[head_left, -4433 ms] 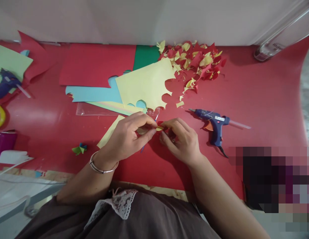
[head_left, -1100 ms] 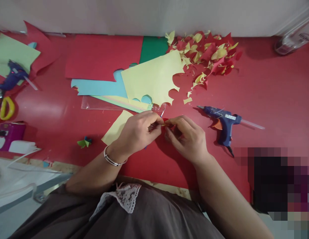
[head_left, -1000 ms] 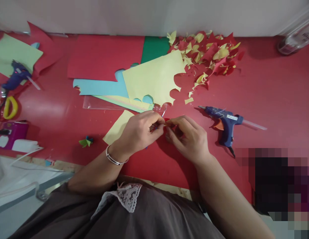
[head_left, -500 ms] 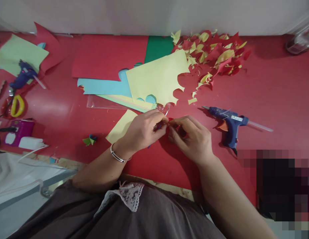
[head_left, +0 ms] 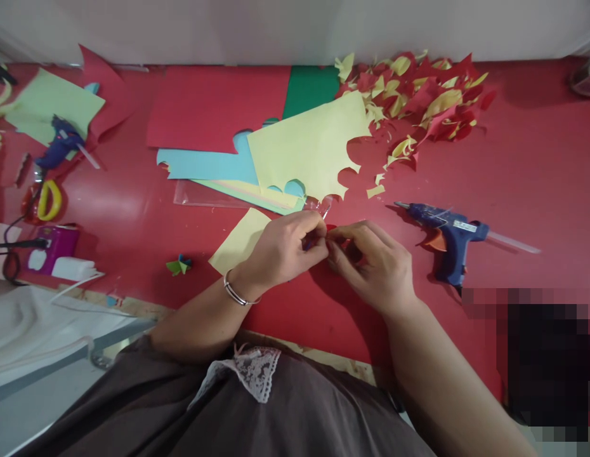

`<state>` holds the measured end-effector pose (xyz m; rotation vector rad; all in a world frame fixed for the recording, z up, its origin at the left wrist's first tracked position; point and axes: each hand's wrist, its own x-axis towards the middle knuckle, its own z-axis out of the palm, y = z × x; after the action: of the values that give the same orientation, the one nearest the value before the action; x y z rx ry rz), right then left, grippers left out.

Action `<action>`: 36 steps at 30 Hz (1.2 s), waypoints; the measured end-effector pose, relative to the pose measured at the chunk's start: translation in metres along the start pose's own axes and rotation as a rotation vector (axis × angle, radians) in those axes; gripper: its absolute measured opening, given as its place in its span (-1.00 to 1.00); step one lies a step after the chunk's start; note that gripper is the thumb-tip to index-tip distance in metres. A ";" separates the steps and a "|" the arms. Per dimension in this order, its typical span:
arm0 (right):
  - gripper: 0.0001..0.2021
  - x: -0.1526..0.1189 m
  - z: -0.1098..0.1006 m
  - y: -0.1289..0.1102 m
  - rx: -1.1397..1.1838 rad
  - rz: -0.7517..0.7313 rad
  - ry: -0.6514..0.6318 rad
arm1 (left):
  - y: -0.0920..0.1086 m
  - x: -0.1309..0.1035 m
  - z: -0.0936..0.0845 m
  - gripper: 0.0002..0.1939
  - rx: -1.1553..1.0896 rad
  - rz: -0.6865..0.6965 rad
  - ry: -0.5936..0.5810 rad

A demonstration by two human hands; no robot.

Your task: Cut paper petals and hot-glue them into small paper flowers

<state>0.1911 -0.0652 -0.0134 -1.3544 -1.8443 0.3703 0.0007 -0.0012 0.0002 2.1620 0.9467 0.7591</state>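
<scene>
Over the red table, my left hand and my right hand meet fingertip to fingertip, both pinched closed. A small red paper piece pokes out at the fingertips of my right hand; most of it is hidden. Inside the curl of my left hand a bit of blue shows, too covered to name. A blue glue gun with a clear glue stick lies to the right of my right hand. Partly behind my left wrist rests a pale yellow paper piece. Left of it sits a small green and blue folded paper shape.
Beyond my hands lie a scalloped yellow sheet, a blue sheet and a red sheet. Red and yellow scraps are heaped at the back right. A second glue gun, yellow-handled scissors and a purple power block are at left.
The view has shifted slightly, so the table things appear a little farther right. My hands keep their pinch together; the blue bit by my left hand shows less.
</scene>
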 end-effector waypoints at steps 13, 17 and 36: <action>-0.78 0.000 -0.001 -0.001 0.017 0.034 -0.005 | -0.001 0.000 0.002 -0.86 -0.335 -0.190 0.084; -0.79 0.000 -0.002 -0.001 -0.001 0.030 0.018 | 0.001 0.000 0.004 -0.86 -0.321 -0.181 0.104; -0.81 0.000 -0.001 0.000 0.002 0.044 0.062 | 0.003 -0.001 0.013 -0.94 -0.382 -0.216 0.153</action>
<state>0.1914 -0.0653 -0.0128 -1.3920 -1.7652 0.3487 0.0107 -0.0083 -0.0057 1.6622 1.0010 0.9234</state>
